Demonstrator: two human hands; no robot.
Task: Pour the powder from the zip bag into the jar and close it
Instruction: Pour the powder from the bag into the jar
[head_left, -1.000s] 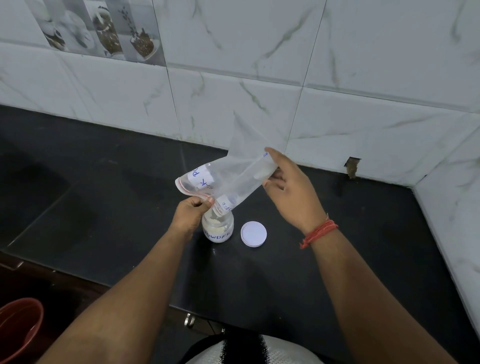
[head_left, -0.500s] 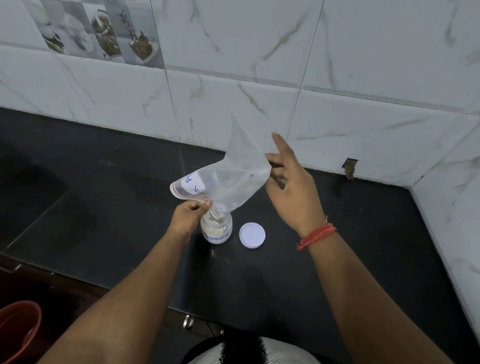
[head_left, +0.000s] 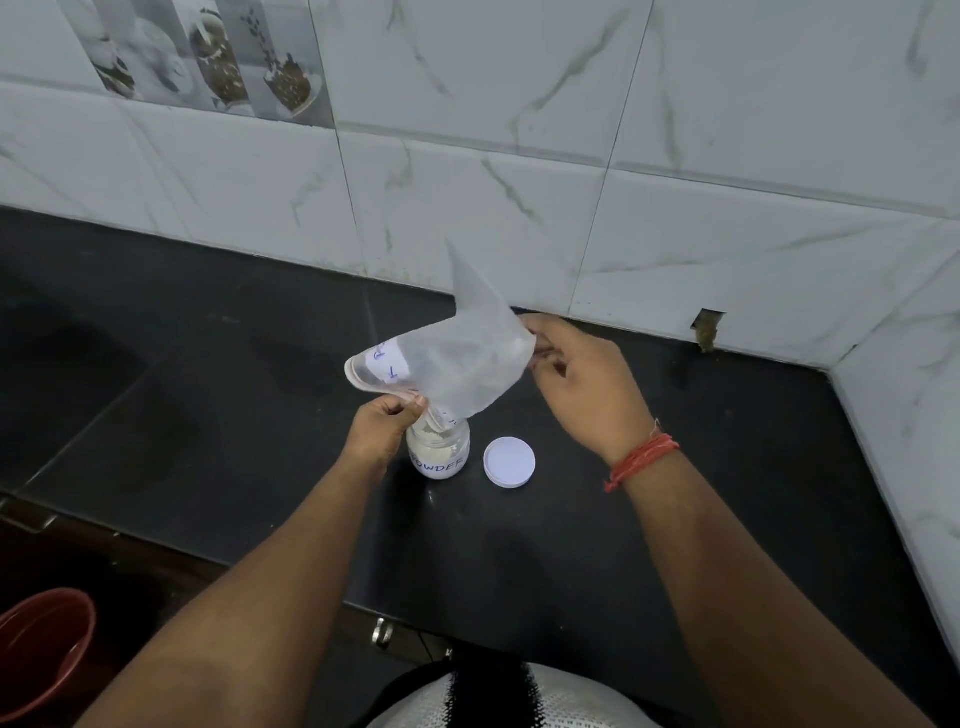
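Black countertop (head_left: 675, 545); white marble-veined wall tiles (head_left: 727, 104); decorative picture tile (head_left: 208, 57) upper left; red bucket (head_left: 41, 654) lower left.

1 zip bag (head_left: 457, 364), 1 jar (head_left: 439, 452), 1 lid (head_left: 509, 462)

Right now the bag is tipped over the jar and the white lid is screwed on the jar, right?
Not quite. The head view shows the white lid lying on the black counter beside the jar, not on it. The zip bag is tipped over the open jar.
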